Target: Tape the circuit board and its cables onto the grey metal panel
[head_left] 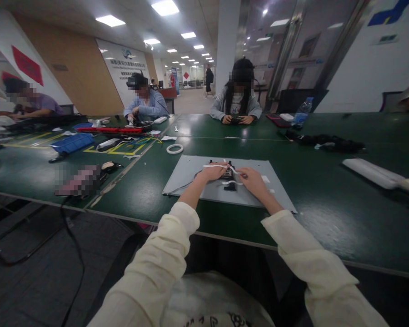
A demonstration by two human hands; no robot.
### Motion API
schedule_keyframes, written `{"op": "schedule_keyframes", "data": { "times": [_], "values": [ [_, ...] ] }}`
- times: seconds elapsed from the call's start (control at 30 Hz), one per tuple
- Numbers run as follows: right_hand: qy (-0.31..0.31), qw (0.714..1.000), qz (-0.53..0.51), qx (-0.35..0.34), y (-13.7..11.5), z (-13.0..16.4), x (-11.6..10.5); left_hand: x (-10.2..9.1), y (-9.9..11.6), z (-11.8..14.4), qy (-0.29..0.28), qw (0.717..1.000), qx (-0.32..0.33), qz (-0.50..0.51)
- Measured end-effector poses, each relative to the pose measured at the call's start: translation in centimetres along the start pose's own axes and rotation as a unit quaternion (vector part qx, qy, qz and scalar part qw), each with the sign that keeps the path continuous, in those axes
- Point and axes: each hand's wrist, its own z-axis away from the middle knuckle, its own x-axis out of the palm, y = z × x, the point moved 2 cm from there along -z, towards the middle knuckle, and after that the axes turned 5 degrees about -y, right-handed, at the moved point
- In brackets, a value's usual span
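Basically both hands sit close together over a small black device (227,174) lying mid-way on a grey mat (184,179) on the green table (327,218). Left hand (214,171) pinches one end of a white strip (213,165), looks like tape; right hand (254,179) pinches its other end just beside the device, fingers closed on it. Another short white piece (231,183) lies on the mat touching the device. To do this well, I'd judge: keep the strip taut and level, centre it over the device, press down from one end without wrinkles. White tape roll (175,148) lies beyond the mat. 2 other people sit opposite, hands on their own things.
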Motion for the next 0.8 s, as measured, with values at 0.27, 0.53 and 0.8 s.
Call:
{"op": "schedule_keyframes", "data": {
  "times": [0.27,0.53,0.8],
  "values": [
    [-0.020,0.999,0.043,-0.007,-0.8,-0.3,-0.3,0.0,-0.1,0.2,0.007,1.000,-0.002,-0.004],
    [-0.064,0.994,0.086,-0.026,-0.8,-0.5,0.3,-0.2,0.0,0.1,0.003,1.000,-0.001,-0.008],
    [-0.064,0.993,0.096,-0.038,-1.1,-0.6,0.4,-0.6,0.3,0.5,-0.004,1.000,0.006,-0.026]
  ]
}}
